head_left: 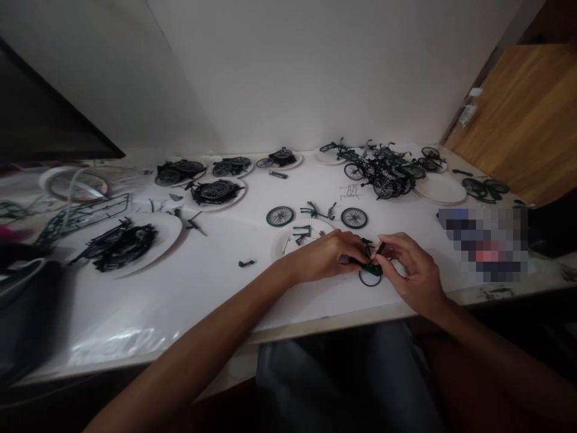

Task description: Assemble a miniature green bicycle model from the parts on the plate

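Observation:
My left hand (340,255) is closed on a dark green bicycle part (372,270) near the table's front edge. A thin ring (370,278) shows just below the fingertips. Close beside it, my right hand (408,267) pinches a small dark stick-like piece (381,247) against that part. Behind my hands lie two spoked wheels, one at left (280,216) and one at right (354,218), with a slim green frame piece (318,210) between them. A paper plate (278,240) with small parts is partly covered by my left hand.
Plates of black parts, one near (174,240) and one farther back (238,195), stand at the left. Assembled miniature bicycles (385,174) crowd the back right beside a white plate (442,189). A dark screen (49,114) overhangs the left. A small green piece (246,263) lies left of my hands.

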Demonstrator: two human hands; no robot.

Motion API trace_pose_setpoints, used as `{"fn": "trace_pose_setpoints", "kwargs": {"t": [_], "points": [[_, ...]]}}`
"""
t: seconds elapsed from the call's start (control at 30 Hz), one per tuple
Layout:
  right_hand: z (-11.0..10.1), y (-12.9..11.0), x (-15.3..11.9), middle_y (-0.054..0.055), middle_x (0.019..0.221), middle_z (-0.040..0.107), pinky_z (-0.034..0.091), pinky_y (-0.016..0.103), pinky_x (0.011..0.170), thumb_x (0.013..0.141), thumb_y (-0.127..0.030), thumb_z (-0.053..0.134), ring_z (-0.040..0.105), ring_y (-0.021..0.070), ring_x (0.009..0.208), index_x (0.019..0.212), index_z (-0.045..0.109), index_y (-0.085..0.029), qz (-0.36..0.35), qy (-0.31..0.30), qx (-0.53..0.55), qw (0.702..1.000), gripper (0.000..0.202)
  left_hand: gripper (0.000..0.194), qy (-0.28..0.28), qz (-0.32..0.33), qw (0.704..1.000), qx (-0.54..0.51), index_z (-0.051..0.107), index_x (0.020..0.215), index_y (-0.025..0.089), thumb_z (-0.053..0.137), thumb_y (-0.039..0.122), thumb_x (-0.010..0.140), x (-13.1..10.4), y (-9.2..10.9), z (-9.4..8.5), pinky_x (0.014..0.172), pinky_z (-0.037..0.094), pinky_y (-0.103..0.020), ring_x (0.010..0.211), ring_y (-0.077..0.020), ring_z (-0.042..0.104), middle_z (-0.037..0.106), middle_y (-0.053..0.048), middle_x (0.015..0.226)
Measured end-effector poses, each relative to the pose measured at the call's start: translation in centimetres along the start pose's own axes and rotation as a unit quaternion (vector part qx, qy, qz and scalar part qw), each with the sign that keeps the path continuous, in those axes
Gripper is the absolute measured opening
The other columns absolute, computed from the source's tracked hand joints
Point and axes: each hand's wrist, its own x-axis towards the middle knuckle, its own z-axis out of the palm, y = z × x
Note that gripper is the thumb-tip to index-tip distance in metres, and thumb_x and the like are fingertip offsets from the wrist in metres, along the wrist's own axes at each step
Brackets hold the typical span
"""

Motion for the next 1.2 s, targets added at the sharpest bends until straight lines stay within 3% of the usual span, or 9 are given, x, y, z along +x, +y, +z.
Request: {"fn": "trace_pose_setpoints", "kwargs": {"t": [0.6, 1.2], "points": [[0.07, 0.36, -0.11, 0.006, 0.105, 0.068, 0.060, 0.037, 0.078, 0.090, -0.013, 0.061, 0.068, 0.0197, 0.088, 0.124, 0.060, -0.027, -0.041, -0.001, -0.080, 0.996, 0.036, 0.020, 0.005, 0.001, 1.000, 0.007, 0.074, 0.111, 0.020, 0.064, 0.019, 0.095, 0.07, -0.15, 0.06, 0.090, 0.053, -0.034, 0.102, -0.0189, 0.066, 0.072, -0.011, 0.111], [0.05, -0.36, 0.28, 0.005, 0.104, 0.067, 0.058, 0.035, 0.080, 0.088, 0.000, 0.061, 0.066, 0.0175, 0.093, 0.128, 0.057, -0.028, -0.105, -0.010, -0.095, 0.990, 0.049, 0.019, -0.011, 0.001, 1.000, 0.007, 0.073, 0.111, 0.018, 0.063, 0.016, 0.095, 0.08, 0.15, -0.20, 0.090, 0.052, -0.033, 0.102, -0.0193, 0.065, 0.071, -0.011, 0.111]]}}
